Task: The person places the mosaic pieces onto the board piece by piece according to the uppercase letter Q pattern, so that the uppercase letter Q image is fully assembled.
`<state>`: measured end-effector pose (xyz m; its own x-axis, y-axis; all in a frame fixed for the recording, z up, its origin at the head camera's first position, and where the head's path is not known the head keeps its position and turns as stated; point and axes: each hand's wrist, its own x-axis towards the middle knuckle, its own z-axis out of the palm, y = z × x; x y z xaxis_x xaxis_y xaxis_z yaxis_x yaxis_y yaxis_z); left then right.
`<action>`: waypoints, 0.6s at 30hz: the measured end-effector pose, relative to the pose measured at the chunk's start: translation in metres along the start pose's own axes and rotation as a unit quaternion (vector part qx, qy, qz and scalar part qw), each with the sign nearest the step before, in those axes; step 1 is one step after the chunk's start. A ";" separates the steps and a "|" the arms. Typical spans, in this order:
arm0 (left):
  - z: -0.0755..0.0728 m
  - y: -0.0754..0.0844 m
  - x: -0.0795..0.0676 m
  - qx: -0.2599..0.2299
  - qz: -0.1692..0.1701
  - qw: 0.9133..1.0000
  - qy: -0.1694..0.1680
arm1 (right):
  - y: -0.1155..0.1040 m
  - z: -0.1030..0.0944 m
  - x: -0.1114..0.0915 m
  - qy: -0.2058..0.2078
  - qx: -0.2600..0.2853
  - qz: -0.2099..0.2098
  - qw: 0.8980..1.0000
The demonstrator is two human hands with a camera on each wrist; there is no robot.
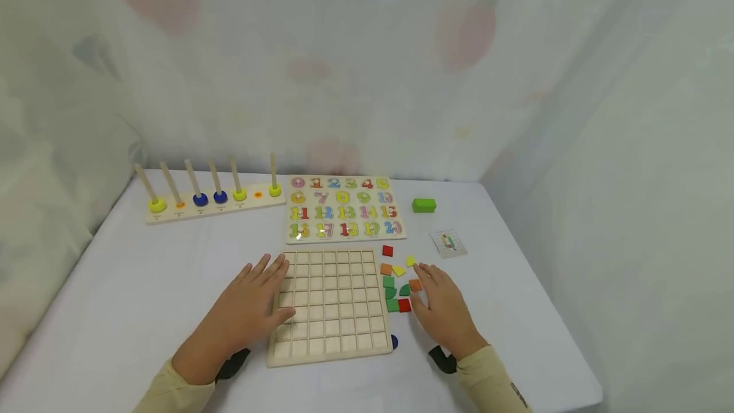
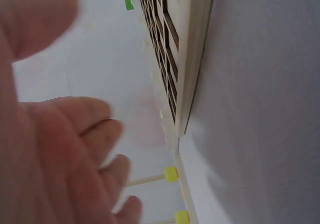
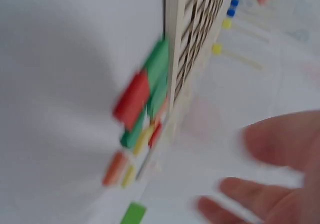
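A wooden grid board with square recesses lies in front of me. My left hand is over its left edge, fingers extended and thumb apart, holding nothing. To the right of the board my right hand hovers with loosely bent fingers, also holding nothing. Its fingertips are nearest an orange square and a yellow piece. Along the board's right side lie a red square, a green square, green quarter-round pieces and more small tiles. Part of a blue piece shows at the lower right edge.
Behind the board lies a number puzzle. A peg rack with yellow, blue and orange rings stands at the back left. At the back right are a green block and a small picture card. Fabric hangs around the white table.
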<state>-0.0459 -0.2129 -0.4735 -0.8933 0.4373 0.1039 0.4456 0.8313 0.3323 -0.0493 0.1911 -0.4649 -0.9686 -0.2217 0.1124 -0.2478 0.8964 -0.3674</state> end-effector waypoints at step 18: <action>0.023 -0.014 0.003 -0.020 -0.048 0.995 -0.080 | 0.038 0.021 0.093 -0.071 -0.164 0.024 0.984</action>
<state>-0.0535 -0.2153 -0.4996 -0.9099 0.4073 -0.0794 0.3522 0.8593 0.3708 -0.1495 0.1965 -0.4873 -0.9779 -0.2056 -0.0366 -0.2038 0.9778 -0.0481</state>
